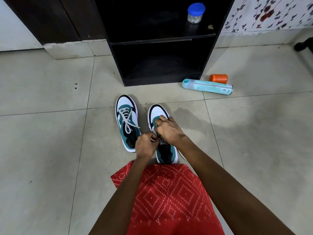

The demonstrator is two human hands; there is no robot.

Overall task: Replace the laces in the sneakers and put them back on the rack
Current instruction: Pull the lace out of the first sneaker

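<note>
As tiled floor (pixel 50 150) meets rack (pixel 160 41) | laced sneaker (pixel 127 122) beside other sneaker (pixel 165 154) (toes rackward)

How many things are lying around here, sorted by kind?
Sneakers: 2 (laced sneaker, sneaker being handled)
Containers: 3 (blue-lidded jar, orange tub, teal bottle)
Racks: 1 (black rack)
Total: 6

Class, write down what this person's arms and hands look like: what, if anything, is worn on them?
The left arm and right arm are bare, with no sleeve in view. The left hand and right hand wear no glove, watch or bracelet.
</note>
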